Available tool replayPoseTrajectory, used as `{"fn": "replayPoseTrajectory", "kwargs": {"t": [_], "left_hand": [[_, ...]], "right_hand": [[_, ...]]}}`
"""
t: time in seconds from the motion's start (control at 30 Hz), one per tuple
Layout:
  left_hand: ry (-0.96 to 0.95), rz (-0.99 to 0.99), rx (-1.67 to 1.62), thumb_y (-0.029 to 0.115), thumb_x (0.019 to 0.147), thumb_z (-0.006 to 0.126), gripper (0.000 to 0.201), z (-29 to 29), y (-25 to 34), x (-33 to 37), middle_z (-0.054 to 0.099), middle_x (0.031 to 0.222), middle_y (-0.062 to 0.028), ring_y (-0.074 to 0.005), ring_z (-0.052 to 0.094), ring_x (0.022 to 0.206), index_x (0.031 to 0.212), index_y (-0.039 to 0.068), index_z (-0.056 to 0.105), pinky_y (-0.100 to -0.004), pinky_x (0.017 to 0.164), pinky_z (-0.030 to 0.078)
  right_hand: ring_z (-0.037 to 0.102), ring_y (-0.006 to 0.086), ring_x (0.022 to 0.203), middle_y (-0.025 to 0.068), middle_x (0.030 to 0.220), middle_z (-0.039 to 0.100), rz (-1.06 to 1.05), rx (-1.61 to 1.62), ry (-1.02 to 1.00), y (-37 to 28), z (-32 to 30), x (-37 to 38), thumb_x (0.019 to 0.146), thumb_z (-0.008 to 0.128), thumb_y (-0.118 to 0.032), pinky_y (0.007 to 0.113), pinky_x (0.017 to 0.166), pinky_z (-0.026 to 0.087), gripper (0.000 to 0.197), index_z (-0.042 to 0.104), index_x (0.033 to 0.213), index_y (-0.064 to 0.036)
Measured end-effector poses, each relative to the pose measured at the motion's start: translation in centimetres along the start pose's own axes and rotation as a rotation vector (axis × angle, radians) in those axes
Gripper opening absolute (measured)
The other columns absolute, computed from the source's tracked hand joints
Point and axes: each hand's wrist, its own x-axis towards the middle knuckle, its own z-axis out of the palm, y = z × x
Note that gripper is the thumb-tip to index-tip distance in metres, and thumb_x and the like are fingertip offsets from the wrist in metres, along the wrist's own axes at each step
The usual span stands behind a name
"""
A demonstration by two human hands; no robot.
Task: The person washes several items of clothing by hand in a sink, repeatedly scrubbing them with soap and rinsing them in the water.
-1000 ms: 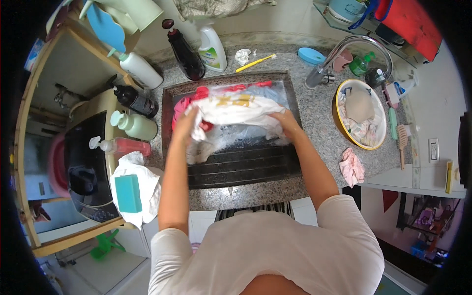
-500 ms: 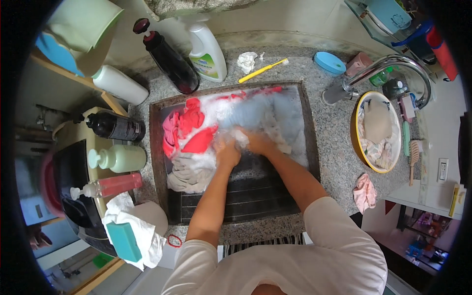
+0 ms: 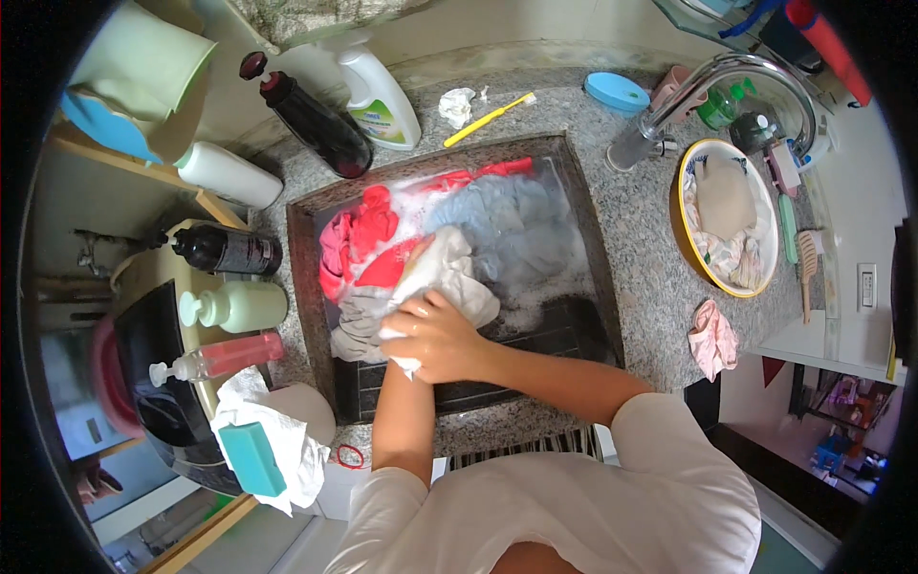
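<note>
From the head view, both arms bend in and meet over the sink (image 3: 308,287) set in the counter (image 3: 660,277). The right hand (image 3: 442,337) lies on top, fingers curled, squeezing the white cloth (image 3: 440,273). The left hand (image 3: 402,352) is mostly hidden underneath; its grip cannot be told. Red and grey wet clothes (image 3: 497,225) lie just behind.
</note>
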Motion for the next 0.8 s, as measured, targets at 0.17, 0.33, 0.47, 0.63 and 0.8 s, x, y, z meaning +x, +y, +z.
{"fn": "replayPoseTrajectory", "kwargs": {"t": [0.17,0.33,0.47,0.63,0.8], "left_hand": [[-0.214,0.365,0.268,0.021,0.087,0.046,0.025,-2.4,-0.9,0.4,0.058,0.094,-0.0072,-0.0196,0.055,0.082,0.105,0.005,0.053,-0.0311,0.077,0.047],[0.084,0.108,0.175,0.012,0.082,0.049,0.027,2.8,0.2,-2.0,0.057,0.095,-0.0097,-0.0188,0.057,0.088,0.108,0.004,0.049,-0.0312,0.075,0.047],[0.264,0.280,0.266,0.011,0.077,0.051,0.049,0.7,0.9,-2.5,0.044,0.116,-0.0165,-0.0257,0.048,0.103,0.124,0.006,0.037,-0.0337,0.086,0.041],[0.419,0.518,1.834,0.016,0.066,0.064,0.076,-2.2,-3.4,-1.0,0.021,0.130,-0.0323,-0.0487,0.028,0.115,0.133,0.022,0.028,-0.0428,0.097,0.029],[0.259,-0.067,1.512,0.018,0.074,0.058,0.070,-2.9,-1.9,1.1,0.033,0.130,-0.0204,-0.0351,0.042,0.114,0.134,0.025,0.024,-0.0390,0.092,0.036]], "right_hand": [[0.050,0.0237,0.074,0.0013,0.077,0.053,0.160,0.078,0.304,5.4,0.9,0.6,0.048,0.064,-0.018,0.033,0.061,0.043,0.029,0.062,0.077,-0.0163],[0.056,0.0270,0.084,0.0098,0.090,0.060,0.553,-0.009,0.292,14.7,-2.6,-3.1,0.062,0.055,-0.006,0.037,0.070,0.047,0.027,0.061,0.087,-0.0102],[0.051,0.0254,0.097,0.0082,0.108,0.054,0.433,-0.278,-0.121,14.1,-4.6,-4.1,0.060,0.061,-0.009,0.038,0.071,0.045,0.040,0.058,0.100,-0.0136],[0.039,0.0290,0.112,0.0063,0.131,0.036,0.227,-0.363,-0.387,12.5,-0.6,-6.9,0.057,0.069,-0.022,0.045,0.074,0.041,0.060,0.051,0.115,-0.0269],[0.051,0.0277,0.100,0.0064,0.122,0.048,0.526,-0.290,-0.461,20.0,4.4,-8.2,0.068,0.062,-0.025,0.041,0.079,0.042,0.050,0.050,0.117,-0.0268]]}}
